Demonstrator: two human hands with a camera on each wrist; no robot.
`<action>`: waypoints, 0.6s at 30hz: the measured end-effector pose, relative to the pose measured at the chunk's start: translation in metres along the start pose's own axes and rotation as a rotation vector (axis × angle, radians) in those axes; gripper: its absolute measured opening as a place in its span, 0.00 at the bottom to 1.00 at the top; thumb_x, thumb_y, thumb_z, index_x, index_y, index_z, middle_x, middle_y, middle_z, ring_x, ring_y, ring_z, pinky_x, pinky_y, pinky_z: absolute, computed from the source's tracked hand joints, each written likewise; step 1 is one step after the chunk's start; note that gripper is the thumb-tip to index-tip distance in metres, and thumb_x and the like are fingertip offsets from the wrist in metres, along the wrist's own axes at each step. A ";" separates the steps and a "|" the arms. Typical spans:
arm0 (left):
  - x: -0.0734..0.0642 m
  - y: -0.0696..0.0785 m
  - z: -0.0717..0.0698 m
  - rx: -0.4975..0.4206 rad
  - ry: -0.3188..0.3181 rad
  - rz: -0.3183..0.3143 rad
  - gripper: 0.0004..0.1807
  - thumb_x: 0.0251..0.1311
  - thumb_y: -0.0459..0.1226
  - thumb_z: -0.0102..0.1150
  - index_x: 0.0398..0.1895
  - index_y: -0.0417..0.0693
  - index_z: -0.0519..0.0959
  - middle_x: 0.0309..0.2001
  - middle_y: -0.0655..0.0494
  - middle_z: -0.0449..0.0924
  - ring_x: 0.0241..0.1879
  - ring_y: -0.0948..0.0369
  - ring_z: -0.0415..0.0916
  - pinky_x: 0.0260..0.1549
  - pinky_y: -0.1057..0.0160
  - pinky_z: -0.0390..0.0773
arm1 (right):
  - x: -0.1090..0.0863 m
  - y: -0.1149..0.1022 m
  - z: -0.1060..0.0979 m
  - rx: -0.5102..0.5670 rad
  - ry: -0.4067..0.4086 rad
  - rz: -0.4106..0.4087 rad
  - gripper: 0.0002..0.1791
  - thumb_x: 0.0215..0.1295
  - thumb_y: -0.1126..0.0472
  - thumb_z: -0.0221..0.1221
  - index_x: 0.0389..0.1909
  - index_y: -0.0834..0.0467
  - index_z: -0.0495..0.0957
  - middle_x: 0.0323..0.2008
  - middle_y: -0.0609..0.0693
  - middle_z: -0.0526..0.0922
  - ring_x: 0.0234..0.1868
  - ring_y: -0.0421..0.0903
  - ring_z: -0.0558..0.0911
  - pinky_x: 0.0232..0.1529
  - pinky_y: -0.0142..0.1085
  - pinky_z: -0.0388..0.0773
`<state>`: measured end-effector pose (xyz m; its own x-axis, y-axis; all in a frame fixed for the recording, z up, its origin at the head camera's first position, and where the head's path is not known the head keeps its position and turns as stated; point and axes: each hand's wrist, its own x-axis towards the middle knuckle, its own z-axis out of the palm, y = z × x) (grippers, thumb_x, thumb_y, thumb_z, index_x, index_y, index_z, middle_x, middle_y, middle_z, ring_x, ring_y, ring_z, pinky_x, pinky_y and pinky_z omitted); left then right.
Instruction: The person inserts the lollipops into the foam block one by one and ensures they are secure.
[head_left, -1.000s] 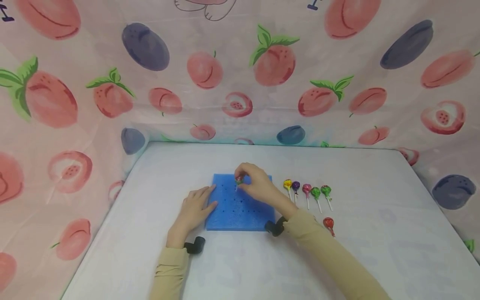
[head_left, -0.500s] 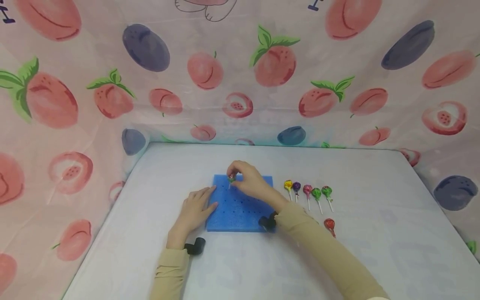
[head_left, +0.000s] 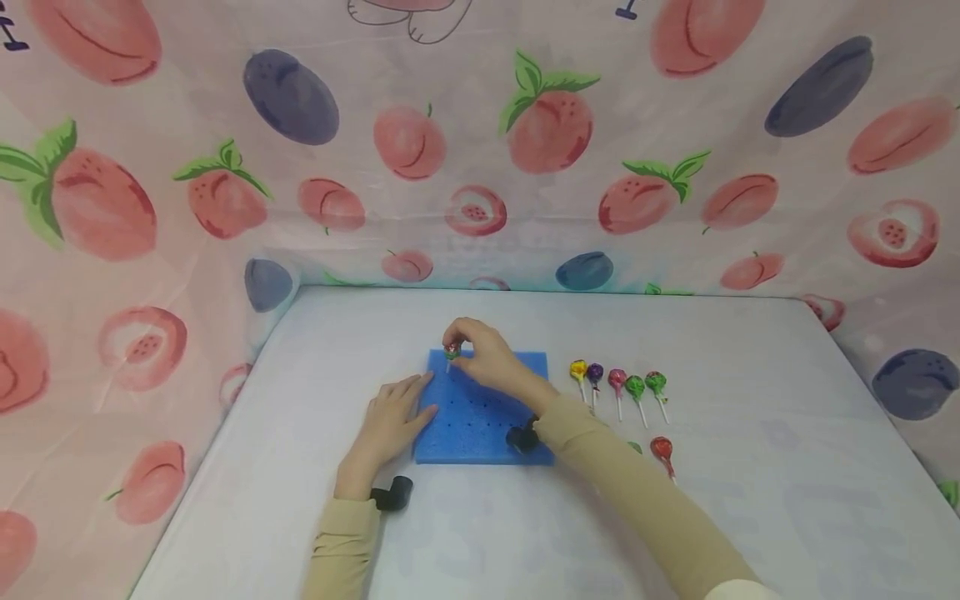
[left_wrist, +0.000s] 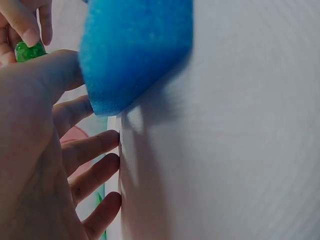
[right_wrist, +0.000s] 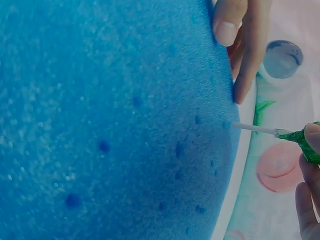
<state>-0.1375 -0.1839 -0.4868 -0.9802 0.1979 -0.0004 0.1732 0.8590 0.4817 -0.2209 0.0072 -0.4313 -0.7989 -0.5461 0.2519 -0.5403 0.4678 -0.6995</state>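
Observation:
My right hand (head_left: 483, 354) pinches a green-wrapped lollipop (head_left: 452, 352) by its head, over the far left part of a blue foam board (head_left: 465, 446) pitted with small holes. Its white stick (right_wrist: 255, 128) points at the board in the right wrist view; whether the tip touches the foam or has entered a hole, I cannot tell. Along the board's left edge rests my left hand (head_left: 386, 425), fingers extended and thumb against the foam. From the left wrist, the thumb and forefinger lie beside the foam's edge, the other fingers spread.
Right of the board lie a yellow lollipop (head_left: 577, 369), a purple one (head_left: 595, 372), a pink one (head_left: 617, 379) and green ones (head_left: 635, 386). Nearer is a red lollipop (head_left: 662, 448). The right sleeve (head_left: 622, 483) partly hides another green thing. A fruit-print curtain (head_left: 480, 150) backs the white table.
My right hand has carried the lollipop leftward and slightly away across the board, towards its far left corner. The left hand has stayed at the board's edge.

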 end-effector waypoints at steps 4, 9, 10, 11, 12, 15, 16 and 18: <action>0.001 -0.002 0.001 0.007 0.002 0.003 0.32 0.68 0.51 0.49 0.73 0.56 0.59 0.70 0.46 0.64 0.67 0.45 0.60 0.64 0.38 0.61 | 0.002 0.002 0.003 -0.033 -0.007 0.002 0.13 0.57 0.75 0.61 0.39 0.57 0.75 0.39 0.51 0.80 0.45 0.46 0.80 0.55 0.46 0.77; 0.000 -0.001 0.000 0.002 -0.004 0.000 0.32 0.68 0.52 0.50 0.73 0.56 0.60 0.71 0.46 0.63 0.68 0.45 0.59 0.64 0.38 0.61 | 0.003 0.003 0.005 -0.052 -0.021 0.012 0.13 0.57 0.74 0.61 0.40 0.56 0.75 0.40 0.50 0.81 0.46 0.46 0.79 0.54 0.45 0.77; 0.000 -0.001 -0.001 0.002 -0.005 0.000 0.32 0.68 0.51 0.50 0.73 0.56 0.60 0.71 0.46 0.63 0.68 0.44 0.59 0.64 0.38 0.61 | 0.003 0.002 0.005 -0.057 -0.024 0.014 0.13 0.57 0.74 0.62 0.40 0.56 0.75 0.40 0.49 0.81 0.46 0.46 0.80 0.54 0.44 0.77; 0.000 0.000 -0.001 0.002 -0.006 -0.001 0.32 0.68 0.51 0.50 0.73 0.56 0.59 0.71 0.46 0.63 0.68 0.44 0.59 0.64 0.38 0.61 | 0.004 0.002 0.005 -0.061 -0.029 0.018 0.13 0.58 0.73 0.62 0.41 0.55 0.75 0.40 0.49 0.81 0.46 0.45 0.80 0.55 0.44 0.76; 0.000 0.000 -0.001 0.001 -0.007 -0.001 0.32 0.68 0.51 0.50 0.73 0.55 0.59 0.71 0.46 0.63 0.68 0.44 0.59 0.64 0.38 0.61 | 0.004 0.001 0.005 -0.062 -0.033 0.022 0.13 0.58 0.73 0.62 0.41 0.55 0.76 0.40 0.49 0.81 0.47 0.45 0.80 0.56 0.44 0.76; 0.000 0.000 -0.001 -0.002 -0.012 -0.002 0.32 0.68 0.51 0.49 0.73 0.55 0.59 0.71 0.46 0.63 0.68 0.44 0.59 0.64 0.38 0.60 | 0.006 -0.001 0.005 -0.063 -0.047 0.029 0.14 0.58 0.72 0.62 0.42 0.55 0.76 0.40 0.49 0.82 0.48 0.46 0.80 0.59 0.46 0.73; 0.000 0.000 -0.001 -0.003 -0.013 -0.002 0.32 0.68 0.51 0.49 0.73 0.55 0.59 0.71 0.46 0.63 0.68 0.44 0.59 0.64 0.38 0.60 | 0.006 -0.002 0.005 -0.062 -0.050 0.030 0.14 0.58 0.72 0.62 0.42 0.55 0.76 0.41 0.49 0.82 0.48 0.46 0.80 0.59 0.47 0.72; -0.001 0.000 -0.002 -0.007 -0.011 -0.002 0.32 0.68 0.51 0.50 0.73 0.55 0.59 0.71 0.46 0.63 0.67 0.44 0.59 0.64 0.38 0.60 | 0.006 -0.003 0.005 -0.063 -0.058 0.029 0.13 0.58 0.72 0.62 0.42 0.55 0.76 0.41 0.49 0.83 0.48 0.47 0.80 0.61 0.48 0.71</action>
<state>-0.1372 -0.1848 -0.4855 -0.9794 0.2018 -0.0108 0.1710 0.8561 0.4877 -0.2230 -0.0012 -0.4309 -0.7988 -0.5703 0.1912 -0.5341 0.5261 -0.6618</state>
